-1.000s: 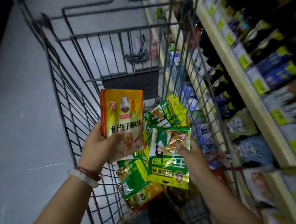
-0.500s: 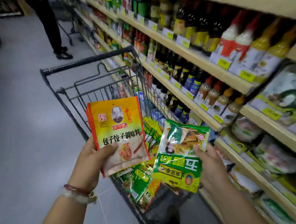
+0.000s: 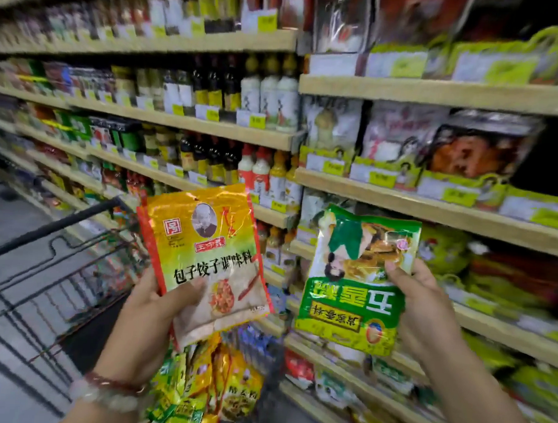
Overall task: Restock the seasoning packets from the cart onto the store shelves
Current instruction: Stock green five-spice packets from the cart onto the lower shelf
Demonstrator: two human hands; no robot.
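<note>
Two packets are up in front of the shelves (image 3: 432, 216): the left hand (image 3: 146, 320) grips the orange packet (image 3: 204, 259) with thumb curled over its face, the right hand (image 3: 427, 309) pinches the green packet (image 3: 358, 280), held upside down. More packets lie in the cart (image 3: 53, 228) below. The risk, I judge, is shelving either in the wrong slot, since the price tags are smeared by blur and unreadable; a slick packet could also slip. Fingers behind both packets are hidden, and the cart is cut off
</note>
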